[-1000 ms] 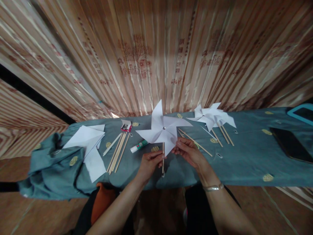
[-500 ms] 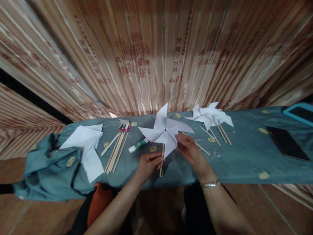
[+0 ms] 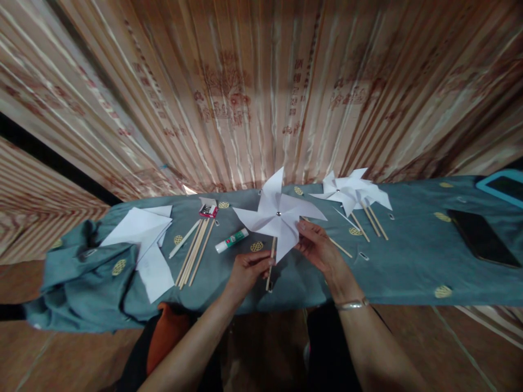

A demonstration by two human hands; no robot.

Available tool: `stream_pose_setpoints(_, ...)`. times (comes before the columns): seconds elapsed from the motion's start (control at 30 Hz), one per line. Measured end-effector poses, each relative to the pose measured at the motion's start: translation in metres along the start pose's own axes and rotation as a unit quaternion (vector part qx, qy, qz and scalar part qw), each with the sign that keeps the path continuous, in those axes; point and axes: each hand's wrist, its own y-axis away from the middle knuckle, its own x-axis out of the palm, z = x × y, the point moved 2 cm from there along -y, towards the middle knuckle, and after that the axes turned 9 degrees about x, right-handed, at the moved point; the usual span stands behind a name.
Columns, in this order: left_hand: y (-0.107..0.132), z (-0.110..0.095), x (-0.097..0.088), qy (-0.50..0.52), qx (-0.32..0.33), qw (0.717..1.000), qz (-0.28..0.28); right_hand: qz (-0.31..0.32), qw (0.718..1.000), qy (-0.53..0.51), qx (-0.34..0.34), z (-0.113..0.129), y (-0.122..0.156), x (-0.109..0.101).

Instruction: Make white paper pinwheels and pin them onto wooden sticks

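A white paper pinwheel (image 3: 273, 209) with a silver pin at its centre is held up in front of me. My left hand (image 3: 247, 272) pinches its wooden stick below the blades. At the lower right blade, my right hand (image 3: 317, 245) has its thumb and fingers closed on the paper edge; the fingertips are partly hidden behind it. Finished-looking pinwheels (image 3: 355, 190) on sticks lie overlapping at the right back. Left of my hands are a glue stick (image 3: 231, 240), several wooden sticks (image 3: 196, 253) and a small red box of pins (image 3: 208, 208).
White paper sheets (image 3: 137, 234) lie stacked at the left of the green cloth (image 3: 408, 272). A dark phone (image 3: 484, 238) rests on the right, with a blue-framed device (image 3: 502, 186) behind it. A patterned curtain (image 3: 261, 98) hangs along the back edge.
The pinwheel sits very slightly higher in view, still held by both hands. Otherwise the scene has only shifted a little with the camera.
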Motion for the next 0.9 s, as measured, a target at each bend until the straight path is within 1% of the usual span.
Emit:
stream_pose_setpoints(0.2,0.0,0.0,0.0,-0.012,0.0,1.0,0.004,0.009,1.0,-0.006,0.0,0.002,0.001,0.001)
stream_pose_setpoints(0.3,0.0,0.0,0.0,-0.027,0.007,0.999,0.02,0.013,1.0,-0.005,-0.002,0.002,0.001,0.003)
stream_pose_setpoints(0.4,0.0,0.001,0.0,-0.038,0.014,0.999,0.035,0.002,1.0,-0.019,0.004,0.001,0.001,0.005)
stream_pose_setpoints(0.53,0.0,0.003,-0.001,-0.017,0.006,1.0,0.016,-0.006,0.999,-0.034,0.017,-0.002,-0.001,0.005)
stream_pose_setpoints(0.7,0.0,0.004,-0.001,-0.004,0.004,1.0,-0.007,-0.011,0.999,-0.026,0.031,-0.006,-0.001,0.004)
stream_pose_setpoints(0.9,-0.001,0.006,-0.002,0.01,0.004,1.0,-0.028,0.021,1.0,0.012,0.014,-0.018,-0.002,0.011)
